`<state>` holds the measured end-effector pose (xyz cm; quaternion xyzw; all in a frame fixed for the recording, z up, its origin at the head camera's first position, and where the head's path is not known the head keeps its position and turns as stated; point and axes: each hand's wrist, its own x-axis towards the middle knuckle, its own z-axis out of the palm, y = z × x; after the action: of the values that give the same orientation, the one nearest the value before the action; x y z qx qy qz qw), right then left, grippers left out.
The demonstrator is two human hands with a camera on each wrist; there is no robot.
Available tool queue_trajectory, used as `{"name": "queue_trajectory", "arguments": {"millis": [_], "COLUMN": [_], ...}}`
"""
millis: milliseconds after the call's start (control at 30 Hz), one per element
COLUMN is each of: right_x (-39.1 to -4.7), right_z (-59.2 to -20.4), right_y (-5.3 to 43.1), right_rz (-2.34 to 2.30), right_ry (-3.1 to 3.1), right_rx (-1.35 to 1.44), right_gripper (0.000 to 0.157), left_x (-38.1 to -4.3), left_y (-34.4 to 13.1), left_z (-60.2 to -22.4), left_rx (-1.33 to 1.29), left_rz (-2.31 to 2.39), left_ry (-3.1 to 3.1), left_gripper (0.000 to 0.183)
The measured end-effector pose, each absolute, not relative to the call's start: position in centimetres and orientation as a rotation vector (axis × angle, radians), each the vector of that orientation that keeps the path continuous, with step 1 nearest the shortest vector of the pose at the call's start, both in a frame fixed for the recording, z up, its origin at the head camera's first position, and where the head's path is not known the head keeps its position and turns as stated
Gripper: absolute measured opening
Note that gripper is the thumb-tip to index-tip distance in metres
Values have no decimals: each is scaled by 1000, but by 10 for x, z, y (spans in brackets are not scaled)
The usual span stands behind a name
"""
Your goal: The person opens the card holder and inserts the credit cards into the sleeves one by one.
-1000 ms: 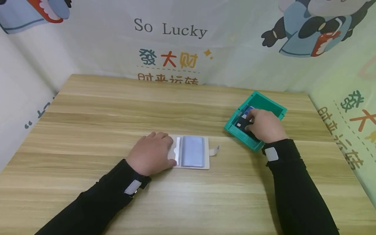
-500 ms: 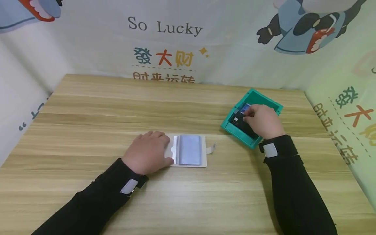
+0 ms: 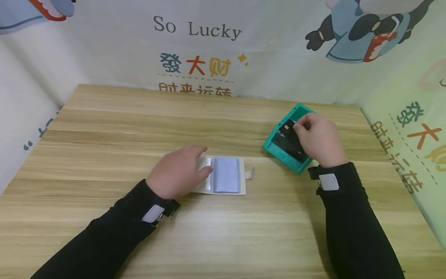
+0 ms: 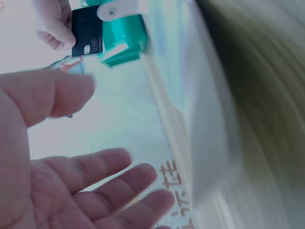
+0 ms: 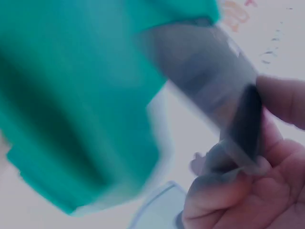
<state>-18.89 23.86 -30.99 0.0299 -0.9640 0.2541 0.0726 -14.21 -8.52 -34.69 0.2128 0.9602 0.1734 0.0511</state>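
My right hand [image 3: 322, 141] pinches a black card [image 3: 289, 127] between thumb and fingers, over the teal plastic box [image 3: 285, 161]. Lettering reading VIP shows on the card [image 4: 88, 31] in the left wrist view, where it is raised beside the box. Dark cards [image 3: 287, 146] lie inside the box, partly covered by the right hand. My left hand [image 3: 179, 170], thumb and fingers spread, hovers over the left part of an open card holder [image 3: 242, 176] and grips nothing. Clear sleeves [image 3: 226, 174] fill the holder's right side; its left cover is mostly hidden under that hand.
A snap strap [image 3: 250, 173] sticks out from the holder's right edge toward the box. Both lie on a wood-grain table [image 3: 223, 232]. Behind the table and along its sides hangs a printed cloth [image 3: 271, 73].
My right hand has drawn the black card up from the box, tilting it. My left hand has lifted off the card holder, its thumb now over the holder's middle.
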Motion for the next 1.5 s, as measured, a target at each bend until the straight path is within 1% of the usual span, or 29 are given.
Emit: {"name": "queue_trajectory", "arguments": {"millis": [133,233,433,600,767,900,1033,1133,1333,1500], "right_x": [-181,-177,-167,-158,-151,-149,-148,-149,-149,-147], "right_z": [-302,-304,-319,-334,-344,-347,-345,-342,-340,-346], "right_y": [222,210,177,152,138,134,133,136,141,141], "right_rz": [861,1050,1401,1500,1598,1605,1462,1175,496,226], "right_ry": [-2804,-2739,-2660,-2678,-2636,-2637,-2738,-2880,-3167,-3256], "right_rx": [144,195,331,407,414,451,570,700,930,1024], "right_gripper": [19,18,26,22,19,19,25,31,47,56], "left_x": [-141,-140,-140,-139,-139,-140,-142,-145,-152,-155], "left_y": [-81,-79,-73,-67,-62,-61,-66,-71,-80,-85], "left_z": [-342,-340,-340,-344,-348,-351,-351,-350,-351,-355], "left_rx": [606,584,541,549,553,489,409,376,430,464], "left_rz": [744,888,1160,1366,1496,1544,1526,1487,1251,1059], "left_ry": [2872,2824,2719,2597,2505,2486,2538,2605,2781,2819], "left_gripper": [59,60,63,65,64,57,51,50,47,50]}}
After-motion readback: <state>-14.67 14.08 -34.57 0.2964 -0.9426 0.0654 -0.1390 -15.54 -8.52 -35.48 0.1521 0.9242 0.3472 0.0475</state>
